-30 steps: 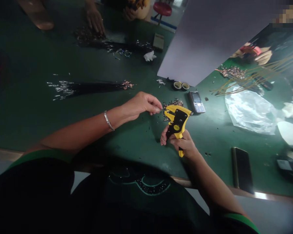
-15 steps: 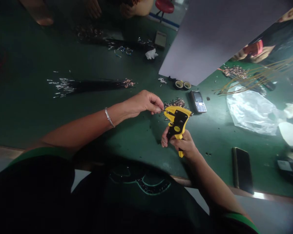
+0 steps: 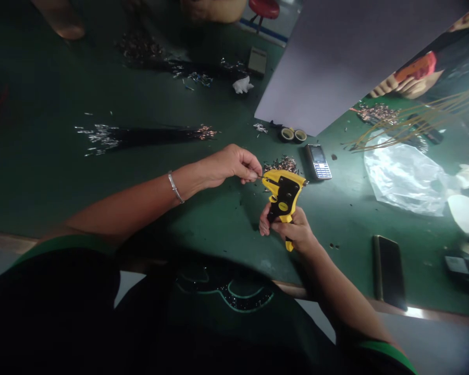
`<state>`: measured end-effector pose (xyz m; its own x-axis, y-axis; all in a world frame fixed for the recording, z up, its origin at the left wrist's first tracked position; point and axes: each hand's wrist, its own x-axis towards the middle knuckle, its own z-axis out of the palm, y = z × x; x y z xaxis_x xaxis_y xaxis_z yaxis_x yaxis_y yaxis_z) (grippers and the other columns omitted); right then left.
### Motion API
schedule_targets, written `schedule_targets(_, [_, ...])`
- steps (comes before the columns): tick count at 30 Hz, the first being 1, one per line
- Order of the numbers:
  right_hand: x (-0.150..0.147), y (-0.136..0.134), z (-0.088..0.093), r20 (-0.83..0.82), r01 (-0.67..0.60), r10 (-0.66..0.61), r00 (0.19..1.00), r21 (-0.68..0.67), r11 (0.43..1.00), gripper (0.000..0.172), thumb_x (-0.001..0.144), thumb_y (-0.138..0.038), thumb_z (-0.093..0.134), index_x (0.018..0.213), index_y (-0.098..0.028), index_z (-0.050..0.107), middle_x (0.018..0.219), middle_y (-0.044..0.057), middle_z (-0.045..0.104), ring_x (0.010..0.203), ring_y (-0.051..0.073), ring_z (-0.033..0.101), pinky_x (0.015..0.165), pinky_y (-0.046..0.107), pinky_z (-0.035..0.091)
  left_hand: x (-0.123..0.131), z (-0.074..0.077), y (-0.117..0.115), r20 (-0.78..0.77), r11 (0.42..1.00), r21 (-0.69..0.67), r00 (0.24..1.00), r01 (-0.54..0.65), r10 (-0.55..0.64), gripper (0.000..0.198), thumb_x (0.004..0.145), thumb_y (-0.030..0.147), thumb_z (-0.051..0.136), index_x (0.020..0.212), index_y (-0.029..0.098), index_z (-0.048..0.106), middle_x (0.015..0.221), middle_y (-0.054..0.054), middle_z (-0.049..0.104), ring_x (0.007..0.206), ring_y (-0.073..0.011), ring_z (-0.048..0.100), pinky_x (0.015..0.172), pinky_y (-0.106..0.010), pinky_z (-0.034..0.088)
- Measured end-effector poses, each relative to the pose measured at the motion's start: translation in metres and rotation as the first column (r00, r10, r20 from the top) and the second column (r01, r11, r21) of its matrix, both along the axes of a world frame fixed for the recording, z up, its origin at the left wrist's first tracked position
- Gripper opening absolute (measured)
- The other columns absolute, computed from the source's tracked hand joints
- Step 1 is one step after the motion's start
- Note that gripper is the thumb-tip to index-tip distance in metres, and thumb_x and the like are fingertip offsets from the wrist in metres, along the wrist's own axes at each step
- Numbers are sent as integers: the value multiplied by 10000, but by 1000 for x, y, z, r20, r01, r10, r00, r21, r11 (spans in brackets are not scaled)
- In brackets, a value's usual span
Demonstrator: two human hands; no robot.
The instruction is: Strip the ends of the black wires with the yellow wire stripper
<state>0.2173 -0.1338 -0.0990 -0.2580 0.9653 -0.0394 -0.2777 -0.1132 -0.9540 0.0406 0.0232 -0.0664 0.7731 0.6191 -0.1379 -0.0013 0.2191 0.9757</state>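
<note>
Wire stripper [image 3: 286,194]: pistol-shaped, yellow and black, probably plastic.

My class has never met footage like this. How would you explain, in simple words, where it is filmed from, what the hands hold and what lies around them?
There is no machine arm here, just a person. The camera is worn on their head, looking forward and down, so the forearms enter from below.

The right hand grips a yellow-and-black pistol-shaped hand tool. The left hand pinches a thin dark wire at the tool's mouth; most of the wire is hidden.

On the green table, a long bundle of black wires lies to the left. Behind the tool is a pile of small metallic pieces; to its right are a silver-and-black keypad phone and a crumpled clear plastic bag.
</note>
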Motion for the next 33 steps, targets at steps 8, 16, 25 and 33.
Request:
schedule_targets(8, [-2,-3,-7,11,75,-74,997,-31,997,170,714,-177,726,853,-156,629,625,1,593,494,144,531,500,318,489,-1,-1,1,4,999,36,1000,5,-5,98,666,10,670,702,95,704,596,-12,649,538,-64,558,544,-214,435])
schedule_targets(16, [-4,-5,-5,42,172,-169,985,-80,982,161,688,-179,725,803,-154,615,560,-22,567,392,116,480,386,272,445,-1,-3,3,-8,995,101,1000,-21,22,91,670,16,667,690,97,700,569,-2,628,520,-60,541,533,-215,417])
schedule_targets(25, [0,-8,-5,68,183,-178,982,-73,980,125,734,-165,705,827,-151,623,501,-32,570,367,125,505,377,247,430,1,2,0,-81,990,132,994,-56,67,103,653,9,663,673,102,702,546,8,616,516,-62,532,522,-213,401])
schedule_targets(33, [0,-5,-4,18,168,-167,986,-108,980,136,722,-188,716,809,-152,619,506,-29,569,361,133,507,367,263,451,2,-2,1,-103,987,147,991,-72,87,67,657,45,679,665,106,704,538,-5,620,503,-67,531,488,-207,387])
